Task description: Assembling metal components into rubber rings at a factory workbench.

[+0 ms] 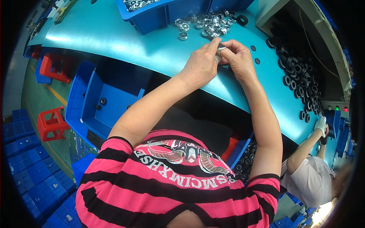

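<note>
Above the blue-green tabletop (pixel 159 49), my left hand (pixel 199 64) and my right hand (pixel 238 59) meet with fingers pinched together. Between the fingertips shows a small black piece (pixel 221 45), perhaps a rubber ring; most of it is hidden. White coverings (pixel 219 51) are on some fingers. Just beyond my hands lies a loose pile of shiny silver wheel hubs (pixel 216 26). A single black ring (pixel 242 20) rests at the pile's right end. To the right, a long heap of black rubber rings (pixel 298 74) spreads along the table.
A blue bin (pixel 152 17) of silver hubs stands at the back. A machine housing (pixel 323 41) borders the right side. Below the table edge sits a blue crate (pixel 93 102) with a few black wheels. Red stools (pixel 53 123) stand left; a co-worker (pixel 311 178) works at lower right.
</note>
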The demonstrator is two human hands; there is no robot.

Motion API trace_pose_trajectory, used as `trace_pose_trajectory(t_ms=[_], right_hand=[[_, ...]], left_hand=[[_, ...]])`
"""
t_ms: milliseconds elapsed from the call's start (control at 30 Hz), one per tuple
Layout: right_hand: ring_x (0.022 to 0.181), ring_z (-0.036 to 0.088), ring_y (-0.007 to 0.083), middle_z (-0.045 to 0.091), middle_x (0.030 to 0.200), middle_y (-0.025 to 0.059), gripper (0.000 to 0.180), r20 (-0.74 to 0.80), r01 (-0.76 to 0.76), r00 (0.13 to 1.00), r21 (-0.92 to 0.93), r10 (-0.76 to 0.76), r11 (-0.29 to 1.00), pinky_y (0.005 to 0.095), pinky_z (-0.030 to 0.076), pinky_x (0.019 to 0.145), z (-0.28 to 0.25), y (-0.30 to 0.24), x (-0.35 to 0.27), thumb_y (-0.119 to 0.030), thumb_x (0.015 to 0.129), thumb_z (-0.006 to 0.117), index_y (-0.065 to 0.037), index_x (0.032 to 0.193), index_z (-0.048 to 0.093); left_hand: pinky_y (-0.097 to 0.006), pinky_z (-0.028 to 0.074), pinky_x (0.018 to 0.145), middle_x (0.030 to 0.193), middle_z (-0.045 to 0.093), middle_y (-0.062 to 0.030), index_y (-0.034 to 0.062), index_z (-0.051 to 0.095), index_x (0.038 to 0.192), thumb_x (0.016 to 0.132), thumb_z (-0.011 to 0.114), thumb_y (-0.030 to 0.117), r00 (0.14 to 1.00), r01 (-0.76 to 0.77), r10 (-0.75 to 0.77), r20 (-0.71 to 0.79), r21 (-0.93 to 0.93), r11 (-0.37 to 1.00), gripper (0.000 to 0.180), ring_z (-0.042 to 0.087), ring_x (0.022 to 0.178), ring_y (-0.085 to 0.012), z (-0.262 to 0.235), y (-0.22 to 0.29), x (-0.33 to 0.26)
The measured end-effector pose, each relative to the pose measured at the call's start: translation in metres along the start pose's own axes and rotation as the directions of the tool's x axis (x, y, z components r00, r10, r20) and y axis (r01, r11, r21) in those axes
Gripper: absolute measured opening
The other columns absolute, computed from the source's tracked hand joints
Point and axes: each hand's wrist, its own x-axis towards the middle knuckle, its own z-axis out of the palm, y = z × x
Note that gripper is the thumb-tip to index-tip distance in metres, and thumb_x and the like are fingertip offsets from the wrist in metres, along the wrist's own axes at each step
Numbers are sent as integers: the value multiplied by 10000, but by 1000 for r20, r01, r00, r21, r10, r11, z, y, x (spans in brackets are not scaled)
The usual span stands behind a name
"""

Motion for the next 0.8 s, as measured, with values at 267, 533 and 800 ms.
trace_pose_trajectory(t_ms=[267, 533, 800], right_hand=[[800, 669, 122, 706, 953, 74, 217, 93, -65, 994, 81, 57, 995, 263, 575, 737, -5, -3, 1, -109, 874, 698, 8, 1056, 689], [904, 677, 133, 699, 1030, 71, 286, 243, -127, 967, 196, 77, 972, 264, 579, 821, -17, -11, -1, -113, 897, 681, 16, 1152, 675], [883, 673, 122, 694, 1003, 63, 268, 258, -116, 964, 166, 71, 979, 246, 569, 801, -17, -11, -1, -111, 882, 689, 10, 1120, 677]], left_hand=[[-348, 576, 703, 1054, 682, -146, 41, 476, 1405, 911, 565, -27, 937, 328, -264, 229, -317, 890, 506, 682, 857, -211, -12, -3, 8], [-247, 534, 637, 1136, 659, -32, 130, 479, 1465, 934, 577, 23, 948, 313, -203, 247, -599, 737, 551, 629, 895, -102, -18, -7, 5], [-233, 506, 630, 1112, 670, -18, 143, 509, 1460, 930, 587, 46, 946, 313, -203, 252, -550, 774, 544, 605, 868, -75, -19, -6, 4]])
